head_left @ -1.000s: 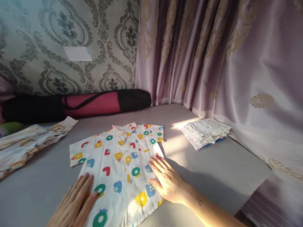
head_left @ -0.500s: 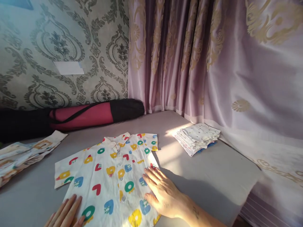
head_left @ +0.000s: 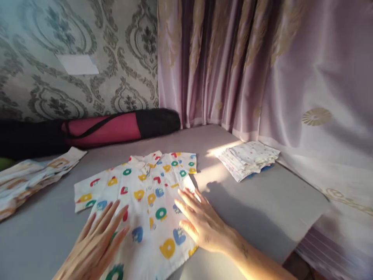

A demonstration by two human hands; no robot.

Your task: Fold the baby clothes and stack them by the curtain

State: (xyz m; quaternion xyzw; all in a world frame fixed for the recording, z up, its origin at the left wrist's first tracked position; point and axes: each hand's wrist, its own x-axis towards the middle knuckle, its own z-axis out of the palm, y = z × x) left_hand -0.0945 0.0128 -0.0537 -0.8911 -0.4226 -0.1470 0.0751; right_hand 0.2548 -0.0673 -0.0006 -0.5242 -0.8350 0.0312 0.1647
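A white short-sleeved shirt with red, blue, green and yellow prints lies spread flat, front up, its collar pointing away from me. My left hand is over the shirt's left side, fingers stretched out and palm down; whether it presses the cloth or hovers just above I cannot tell. On the opposite side, my right hand lies over the shirt's edge below the sleeve, fingers extended. Neither hand grips anything. Part of the shirt's left edge is hidden under my left hand.
The shirt rests on a grey-covered surface. Folded white cloths are stacked at the right. Another printed garment lies at the far left. A long black and pink bag runs along the wall. Purple curtains hang behind.
My left hand has moved up and further onto the shirt from its lower left edge. My right hand stays at the shirt's right side. The view has tilted down slightly.
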